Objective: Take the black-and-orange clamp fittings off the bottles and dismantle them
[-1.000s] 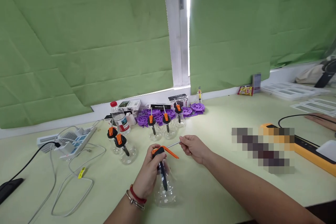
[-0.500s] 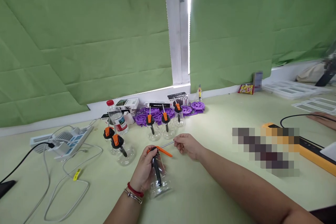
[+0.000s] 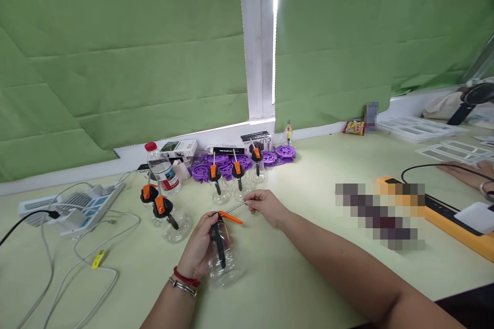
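My left hand (image 3: 203,244) is wrapped around the upper side of a clear bottle (image 3: 226,272), tilted over the table. The bottle has a black top and a dark handle running down inside or along it. An orange lever (image 3: 231,217) sticks out from the top to the right. With closed fingertips, my right hand (image 3: 264,205) pinches the far end of a thin metal rod (image 3: 236,206) that slants up from the bottle's top. Similar bottles with orange and black tops stand beyond my hands, among them a near-left bottle (image 3: 177,226).
A red-capped water bottle (image 3: 164,169) stands at the back left, near purple round plastic parts (image 3: 219,162) and small boxes. At left lie a power strip (image 3: 96,211) and loose cables. A yellow-black bar (image 3: 459,226) and another person's hand (image 3: 469,175) are at right.
The whole view has shifted slightly, so things appear further left. Both hands keep their holds on the bottle and the rod.
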The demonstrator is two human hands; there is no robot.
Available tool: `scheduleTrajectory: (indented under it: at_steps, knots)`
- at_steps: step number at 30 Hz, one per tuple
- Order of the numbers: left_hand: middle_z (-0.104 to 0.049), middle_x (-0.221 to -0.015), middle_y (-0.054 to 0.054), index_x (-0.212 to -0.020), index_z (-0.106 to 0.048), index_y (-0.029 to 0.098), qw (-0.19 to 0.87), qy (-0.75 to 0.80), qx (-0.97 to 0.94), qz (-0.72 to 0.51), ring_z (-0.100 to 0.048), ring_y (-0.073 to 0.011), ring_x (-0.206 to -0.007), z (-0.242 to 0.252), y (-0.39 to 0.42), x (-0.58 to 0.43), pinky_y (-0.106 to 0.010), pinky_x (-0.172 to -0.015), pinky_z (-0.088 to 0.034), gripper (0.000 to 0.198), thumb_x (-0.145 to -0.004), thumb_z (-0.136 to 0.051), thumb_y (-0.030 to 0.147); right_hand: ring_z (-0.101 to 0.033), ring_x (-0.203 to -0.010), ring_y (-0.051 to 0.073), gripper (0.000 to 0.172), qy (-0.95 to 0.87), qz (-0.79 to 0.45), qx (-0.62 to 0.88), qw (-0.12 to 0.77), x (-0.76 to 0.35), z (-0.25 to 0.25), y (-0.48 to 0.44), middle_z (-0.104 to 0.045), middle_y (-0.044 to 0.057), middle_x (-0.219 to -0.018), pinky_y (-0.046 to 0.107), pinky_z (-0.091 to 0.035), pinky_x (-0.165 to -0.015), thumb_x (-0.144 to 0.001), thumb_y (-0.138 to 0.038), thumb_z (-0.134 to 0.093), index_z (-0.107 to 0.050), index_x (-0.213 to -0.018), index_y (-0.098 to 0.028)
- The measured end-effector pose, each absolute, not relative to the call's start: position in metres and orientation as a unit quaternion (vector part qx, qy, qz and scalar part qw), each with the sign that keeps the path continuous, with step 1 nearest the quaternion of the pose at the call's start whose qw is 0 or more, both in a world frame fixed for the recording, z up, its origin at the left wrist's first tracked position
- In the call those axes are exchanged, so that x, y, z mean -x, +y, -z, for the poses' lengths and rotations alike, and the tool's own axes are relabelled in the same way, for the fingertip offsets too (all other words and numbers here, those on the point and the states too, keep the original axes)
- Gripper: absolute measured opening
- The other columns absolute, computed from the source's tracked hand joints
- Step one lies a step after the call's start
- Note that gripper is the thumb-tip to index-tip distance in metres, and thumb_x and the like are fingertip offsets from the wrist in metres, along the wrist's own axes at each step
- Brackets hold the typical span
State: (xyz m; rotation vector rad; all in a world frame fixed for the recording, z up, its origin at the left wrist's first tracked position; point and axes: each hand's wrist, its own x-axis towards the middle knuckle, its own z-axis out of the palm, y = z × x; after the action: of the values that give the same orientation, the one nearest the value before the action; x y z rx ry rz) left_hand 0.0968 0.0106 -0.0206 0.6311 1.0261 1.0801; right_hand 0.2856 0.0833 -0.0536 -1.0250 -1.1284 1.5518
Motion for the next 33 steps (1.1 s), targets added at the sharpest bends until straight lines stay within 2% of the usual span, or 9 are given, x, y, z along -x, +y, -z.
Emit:
scheduleTrajectory:
  at_steps: [5, 10, 13, 16, 18, 20, 23, 27, 33]
  knots:
    - [-0.062, -0.060, -0.002, -0.076, -0.054, 0.015, 0.754, 0.481, -0.165, -0.416, -0.061, -0.0179, -0.048, 0.015, 0.014, -0.091, -0.031, -0.048, -0.050, 0.024, -0.077, -0.058, 0.039, -0.052, -0.058, 0.009, 0.021, -0.501, -0.599, 0.365, 0.507, -0.288, 0.051, 0.080, -0.059, -0.004, -0.059, 0.026, -0.044, -0.064, -0.060, -0.028, -0.075, -0.070, -0.076, -0.016]
    - [-0.060, -0.054, -0.002, -0.072, -0.054, 0.015, 0.742, 0.491, -0.183, -0.418, -0.062, -0.0194, -0.048, 0.013, 0.011, -0.096, -0.031, -0.046, -0.050, 0.025, -0.080, -0.055, 0.039, -0.054, -0.053, 0.011, 0.032, -0.468, -0.624, 0.367, 0.507, -0.288, 0.052, 0.081, -0.060, -0.002, -0.056, 0.030, -0.047, -0.059, -0.061, -0.039, -0.075, -0.069, -0.080, -0.014]
    - [-0.061, -0.054, -0.003, -0.072, -0.054, 0.014, 0.745, 0.490, -0.181, -0.415, -0.062, -0.0199, -0.048, 0.016, 0.012, -0.095, -0.031, -0.046, -0.050, 0.026, -0.080, -0.055, 0.039, -0.056, -0.057, 0.011, 0.032, -0.477, -0.602, 0.362, 0.529, -0.291, 0.052, 0.084, -0.063, -0.001, -0.063, 0.031, -0.049, -0.062, -0.055, -0.034, -0.079, -0.068, -0.078, -0.015]
    - [-0.063, -0.058, -0.004, -0.074, -0.056, 0.013, 0.749, 0.481, -0.162, -0.425, -0.062, -0.0200, -0.048, 0.017, 0.016, -0.090, -0.032, -0.047, -0.050, 0.025, -0.080, -0.056, 0.037, -0.059, -0.067, 0.014, 0.027, -0.527, -0.546, 0.362, 0.542, -0.297, 0.053, 0.086, -0.066, 0.000, -0.073, 0.031, -0.050, -0.068, -0.060, -0.030, -0.074, -0.067, -0.082, -0.017]
    - [-0.064, -0.059, -0.004, -0.076, -0.056, 0.014, 0.741, 0.470, -0.157, -0.453, -0.062, -0.0198, -0.048, 0.016, 0.017, -0.088, -0.032, -0.048, -0.050, 0.022, -0.080, -0.056, 0.035, -0.061, -0.072, 0.015, 0.021, -0.597, -0.474, 0.407, 0.503, -0.300, 0.055, 0.087, -0.067, 0.002, -0.078, 0.030, -0.050, -0.069, -0.070, -0.026, -0.065, -0.066, -0.088, -0.017]
    - [-0.064, -0.060, -0.004, -0.076, -0.057, 0.014, 0.714, 0.458, -0.159, -0.506, -0.062, -0.0188, -0.049, 0.013, 0.016, -0.088, -0.032, -0.049, -0.051, 0.020, -0.081, -0.055, 0.033, -0.062, -0.075, 0.016, 0.020, -0.693, -0.375, 0.460, 0.410, -0.300, 0.058, 0.087, -0.068, 0.004, -0.082, 0.028, -0.048, -0.070, -0.076, -0.019, -0.056, -0.065, -0.094, -0.018]
    - [-0.065, -0.065, -0.004, -0.079, -0.058, 0.014, 0.654, 0.436, -0.169, -0.595, -0.064, -0.0177, -0.056, 0.011, 0.013, -0.091, -0.030, -0.053, -0.052, 0.014, -0.081, -0.056, 0.028, -0.062, -0.079, 0.018, 0.020, -0.772, -0.280, 0.487, 0.296, -0.290, 0.063, 0.086, -0.069, 0.004, -0.082, 0.029, -0.044, -0.074, -0.073, -0.013, -0.057, -0.067, -0.090, -0.019]
    - [-0.068, -0.077, -0.005, -0.090, -0.062, 0.014, 0.613, 0.386, -0.214, -0.655, -0.066, -0.0165, -0.070, 0.015, 0.012, -0.091, -0.028, -0.063, -0.053, 0.015, -0.078, -0.062, 0.021, -0.061, -0.085, 0.021, 0.017, -0.779, -0.268, 0.496, 0.275, -0.277, 0.066, 0.086, -0.069, 0.004, -0.082, 0.029, -0.041, -0.076, -0.070, -0.013, -0.062, -0.068, -0.085, -0.020]
    - [-0.068, -0.089, -0.006, -0.091, -0.065, 0.015, 0.640, 0.311, -0.254, -0.655, -0.064, -0.0211, -0.092, 0.020, 0.010, -0.083, -0.037, -0.085, -0.050, 0.019, -0.073, -0.068, 0.020, -0.059, -0.075, 0.018, 0.019, -0.750, -0.290, 0.510, 0.307, -0.283, 0.053, 0.076, -0.066, 0.004, -0.081, 0.028, -0.043, -0.070, -0.077, -0.032, -0.061, -0.064, -0.090, -0.018]
